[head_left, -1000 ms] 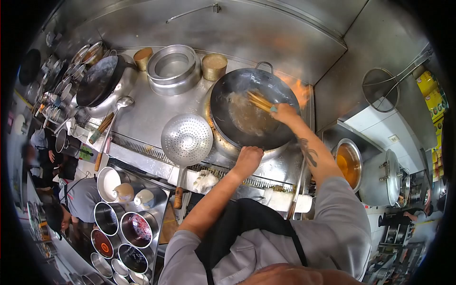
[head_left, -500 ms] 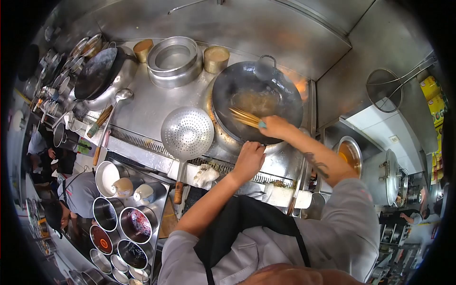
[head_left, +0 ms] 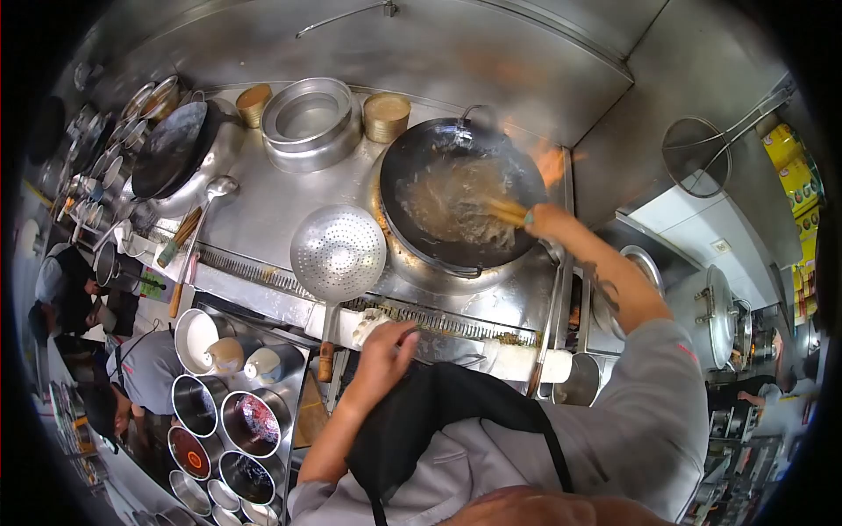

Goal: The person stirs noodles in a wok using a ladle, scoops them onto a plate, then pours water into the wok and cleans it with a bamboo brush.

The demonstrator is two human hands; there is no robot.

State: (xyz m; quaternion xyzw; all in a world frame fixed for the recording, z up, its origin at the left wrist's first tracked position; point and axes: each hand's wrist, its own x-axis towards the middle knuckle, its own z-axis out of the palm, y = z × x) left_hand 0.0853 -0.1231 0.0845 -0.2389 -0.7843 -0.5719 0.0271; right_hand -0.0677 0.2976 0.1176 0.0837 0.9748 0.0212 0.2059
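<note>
My right hand (head_left: 547, 223) is closed round a bamboo wok brush (head_left: 507, 210), whose bristles reach into the right side of a black wok (head_left: 412, 219). Brownish, frothy water (head_left: 456, 200) churns in the wok, which sits on a burner. My left hand (head_left: 384, 358) is off the wok, low over the stove's front edge with its fingers apart. Just beyond it lies a crumpled white cloth (head_left: 368, 324), partly hidden by the fingers; I cannot tell whether they touch it. A perforated strainer (head_left: 338, 254) with a wooden handle rests left of the wok.
Flames (head_left: 551, 165) rise behind the wok's right side. Metal pots (head_left: 311, 123) and a ladle (head_left: 221, 187) are on the stove's left. Sauce containers (head_left: 250, 421) stand at lower left, with a co-worker (head_left: 145, 368) beyond. A lidded pot (head_left: 715, 316) stands right.
My left hand has left the wok's near rim and moved left and down toward the cloth. My right hand has shifted right and up with the brush, and the water is more stirred up.
</note>
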